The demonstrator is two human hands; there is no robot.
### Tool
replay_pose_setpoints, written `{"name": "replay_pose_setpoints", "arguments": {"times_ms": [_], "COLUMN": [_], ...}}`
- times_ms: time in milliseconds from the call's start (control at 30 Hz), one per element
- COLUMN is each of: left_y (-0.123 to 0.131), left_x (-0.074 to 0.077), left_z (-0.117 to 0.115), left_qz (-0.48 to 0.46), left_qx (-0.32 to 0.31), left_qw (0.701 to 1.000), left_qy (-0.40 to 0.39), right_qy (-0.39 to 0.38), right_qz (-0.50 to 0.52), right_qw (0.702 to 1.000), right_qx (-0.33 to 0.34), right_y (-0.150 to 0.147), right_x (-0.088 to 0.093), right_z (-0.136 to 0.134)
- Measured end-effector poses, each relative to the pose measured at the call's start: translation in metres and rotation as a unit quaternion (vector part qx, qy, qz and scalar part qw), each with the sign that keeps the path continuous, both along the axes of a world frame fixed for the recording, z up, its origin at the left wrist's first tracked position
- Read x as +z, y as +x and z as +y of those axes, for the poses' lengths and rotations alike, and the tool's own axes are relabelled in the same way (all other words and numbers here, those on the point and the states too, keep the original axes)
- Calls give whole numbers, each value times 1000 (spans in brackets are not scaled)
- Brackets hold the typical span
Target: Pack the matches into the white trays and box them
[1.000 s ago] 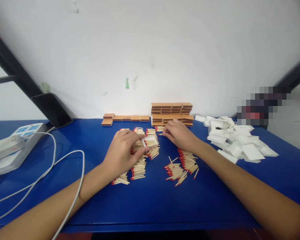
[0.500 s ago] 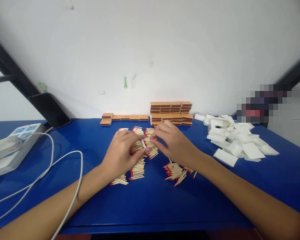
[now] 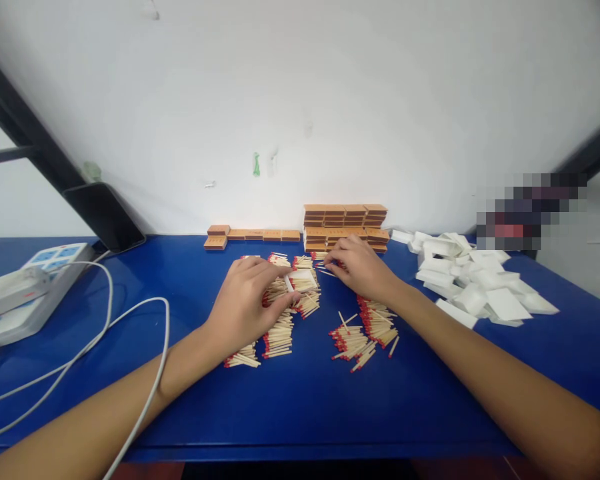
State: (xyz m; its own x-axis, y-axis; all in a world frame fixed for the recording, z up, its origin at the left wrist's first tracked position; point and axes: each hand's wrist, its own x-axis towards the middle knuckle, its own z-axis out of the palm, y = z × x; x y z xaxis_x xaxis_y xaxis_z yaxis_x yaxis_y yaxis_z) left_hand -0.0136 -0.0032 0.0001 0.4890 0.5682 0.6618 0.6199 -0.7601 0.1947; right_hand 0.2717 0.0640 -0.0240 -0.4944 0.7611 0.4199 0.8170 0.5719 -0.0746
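My left hand [image 3: 247, 297] grips a small white matchbox tray [image 3: 305, 275] between thumb and fingers. Red-tipped matches lie inside the tray. My right hand [image 3: 364, 269] is to the right of the tray, its fingers bent together on a few matches [image 3: 325, 270] at the back of the piles. Loose matches [image 3: 278, 340] are spread in rows under and beside my left hand. Another heap of matches [image 3: 375, 319] lies below my right wrist, partly covered by it.
Orange matchboxes [image 3: 345, 233] are stacked against the wall, with a low row of boxes [image 3: 253, 235] to their left. White empty trays [image 3: 473, 280] are heaped at the right. A power strip [image 3: 45, 293] and a white cable [image 3: 166, 333] occupy the left, the cable crossing my left forearm.
My right hand has moved from the white tray, back and to the right, to matches behind it. The left hand keeps its grip on the tray. The view has shifted slightly.
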Motion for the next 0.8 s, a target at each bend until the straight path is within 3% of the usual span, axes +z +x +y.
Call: {"name": "replay_pose_setpoints", "arguments": {"times_ms": [467,800], "left_y": [-1,0], "left_x": [-1,-1], "left_z": [2,1], "left_qz": [1,-1], "left_qx": [-2,-7], "left_qw": [1000,1000], "left_qy": [1,3], "right_qy": [-67,-76], "right_qz": [15,11], "right_qw": [997,997], "right_qx": [17,25], "right_y": [0,1], "right_x": [17,4], "right_z": [-20,-12]}}
